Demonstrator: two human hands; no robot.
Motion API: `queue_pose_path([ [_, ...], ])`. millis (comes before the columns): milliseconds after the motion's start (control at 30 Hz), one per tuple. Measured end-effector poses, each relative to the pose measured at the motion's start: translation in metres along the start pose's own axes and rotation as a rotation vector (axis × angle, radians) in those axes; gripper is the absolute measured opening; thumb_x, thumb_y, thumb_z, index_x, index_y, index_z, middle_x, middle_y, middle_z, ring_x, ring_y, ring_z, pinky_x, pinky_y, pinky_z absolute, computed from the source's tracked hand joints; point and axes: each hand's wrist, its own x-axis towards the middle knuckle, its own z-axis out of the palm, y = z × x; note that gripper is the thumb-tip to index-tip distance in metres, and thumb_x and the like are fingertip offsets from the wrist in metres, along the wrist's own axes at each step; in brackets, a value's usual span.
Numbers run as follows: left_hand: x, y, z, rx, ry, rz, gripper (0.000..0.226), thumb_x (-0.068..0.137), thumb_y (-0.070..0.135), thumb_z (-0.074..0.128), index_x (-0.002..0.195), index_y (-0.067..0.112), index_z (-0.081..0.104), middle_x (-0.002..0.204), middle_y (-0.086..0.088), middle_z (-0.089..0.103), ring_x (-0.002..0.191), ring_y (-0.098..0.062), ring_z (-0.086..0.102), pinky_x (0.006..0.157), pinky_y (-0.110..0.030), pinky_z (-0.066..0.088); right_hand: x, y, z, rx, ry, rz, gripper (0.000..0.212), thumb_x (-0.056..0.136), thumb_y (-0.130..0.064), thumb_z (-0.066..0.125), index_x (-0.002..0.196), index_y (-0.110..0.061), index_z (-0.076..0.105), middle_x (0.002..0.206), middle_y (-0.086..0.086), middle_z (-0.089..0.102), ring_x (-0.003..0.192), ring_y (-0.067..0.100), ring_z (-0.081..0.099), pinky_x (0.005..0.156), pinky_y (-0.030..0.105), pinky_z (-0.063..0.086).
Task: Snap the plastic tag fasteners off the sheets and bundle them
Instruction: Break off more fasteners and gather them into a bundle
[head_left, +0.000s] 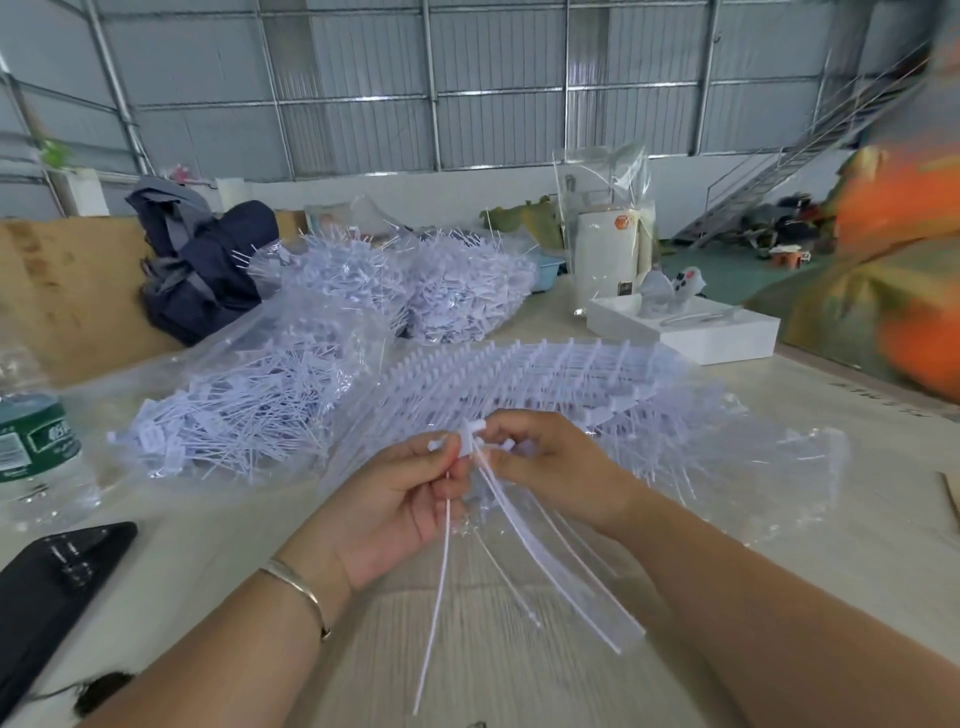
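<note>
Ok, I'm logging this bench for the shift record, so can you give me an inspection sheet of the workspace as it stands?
Surface: pale wooden table, partly covered by clear plastic wrap.
Job's things: fastener sheets fanned out behind the hands; loose fasteners in bags, more heaped behind; a few long white fasteners held between both hands.
Clutter: water bottle, black phone, dark backpack, white box, white canister in a clear bag.
Grippers: left hand and right hand both pinch the fastener heads.
Cables: nothing seen.
Surroundings: corrugated metal wall, staircase, blurred person in orange at right.
</note>
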Motion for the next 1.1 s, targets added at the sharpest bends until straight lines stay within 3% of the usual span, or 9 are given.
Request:
queue_pose_path([
  [133,0.003,0.002,0.0,-0.074,0.196,-0.032,0.017,0.087,0.017,0.057,0.076,0.01,0.068,0.063,-0.004,0.061,0.05,-0.014,0.06,0.055,-0.027,0.056,0.002,0.002,-0.006,-0.14,0.149,-0.004,0.012,0.087,-0.027,0.069,0.082,-0.017,0.065,0.083,-0.003,0.063,0.077,0.012,0.054,0.074,0.028,0.042],
  [233,0.003,0.007,-0.004,-0.095,0.275,-0.083,0.016,0.085,0.024,0.059,0.074,0.018,0.049,0.054,0.003,0.043,0.035,-0.005,0.037,0.03,-0.011,0.03,-0.002,0.005,-0.007,-0.521,0.193,-0.057,0.015,0.087,-0.038,0.067,0.087,-0.024,0.065,0.087,-0.002,0.062,0.085,0.014,0.053,0.079,0.033,0.043],
  [300,0.003,0.009,-0.007,-0.072,0.283,-0.052,0.023,0.079,0.022,0.064,0.07,0.021,0.042,0.054,0.007,0.031,0.036,-0.001,0.024,0.03,-0.012,0.012,-0.003,0.005,-0.008,-0.591,0.21,-0.081,0.02,0.087,-0.041,0.066,0.092,-0.021,0.066,0.088,-0.001,0.061,0.087,0.015,0.052,0.079,0.033,0.042],
  [467,0.0,0.009,-0.013,0.052,0.442,0.066,0.04,0.067,0.01,0.07,0.063,0.022,0.032,0.056,0.006,0.022,0.035,-0.002,0.02,0.028,-0.014,0.012,-0.004,-0.002,-0.013,-0.716,0.26,-0.111,0.024,0.089,-0.04,0.063,0.098,-0.018,0.067,0.09,-0.001,0.057,0.087,0.015,0.047,0.076,0.029,0.036],
  [600,-0.001,0.007,-0.012,0.159,0.505,0.019,0.032,0.085,0.037,0.065,0.071,0.014,0.049,0.058,0.001,0.04,0.035,-0.004,0.024,0.027,-0.014,0.017,-0.008,-0.009,-0.013,-0.813,0.282,-0.121,0.026,0.09,-0.041,0.061,0.099,-0.018,0.066,0.092,-0.002,0.056,0.09,0.014,0.044,0.071,0.026,0.034],
  [667,-0.003,0.006,-0.008,0.258,0.477,0.022,0.036,0.078,0.047,0.067,0.077,0.012,0.058,0.061,0.001,0.042,0.037,-0.005,0.024,0.029,-0.014,0.017,-0.009,-0.012,-0.011,-0.846,0.287,-0.137,0.027,0.091,-0.042,0.06,0.098,-0.017,0.066,0.092,-0.002,0.056,0.09,0.015,0.045,0.073,0.028,0.036],
  [800,-0.008,0.003,-0.004,0.433,0.415,0.091,0.02,0.066,0.039,0.077,0.063,0.02,0.071,0.054,0.006,0.033,0.041,-0.006,0.024,0.033,-0.017,0.019,-0.011,-0.013,-0.009,-0.966,0.248,-0.117,0.032,0.092,-0.052,0.052,0.103,-0.024,0.064,0.095,-0.005,0.058,0.092,0.016,0.05,0.083,0.031,0.034],
  [900,-0.005,0.001,-0.009,0.419,0.488,0.138,0.012,0.075,0.022,0.078,0.083,0.015,0.072,0.05,0.008,0.029,0.039,-0.006,0.023,0.033,-0.017,0.018,-0.011,-0.013,-0.012,-1.057,0.229,-0.1,0.035,0.092,-0.057,0.046,0.103,-0.03,0.064,0.095,-0.01,0.061,0.092,0.012,0.055,0.094,0.03,0.025],
  [1100,-0.009,0.002,-0.006,0.471,0.396,0.098,0.031,0.064,0.038,0.079,0.082,0.013,0.073,0.065,0.004,0.06,0.038,-0.005,0.026,0.036,-0.014,0.02,-0.01,-0.014,-0.015,-0.837,0.31,-0.108,0.022,0.092,-0.035,0.06,0.088,-0.015,0.067,0.082,-0.001,0.061,0.08,0.019,0.053,0.079,0.033,0.037],
])
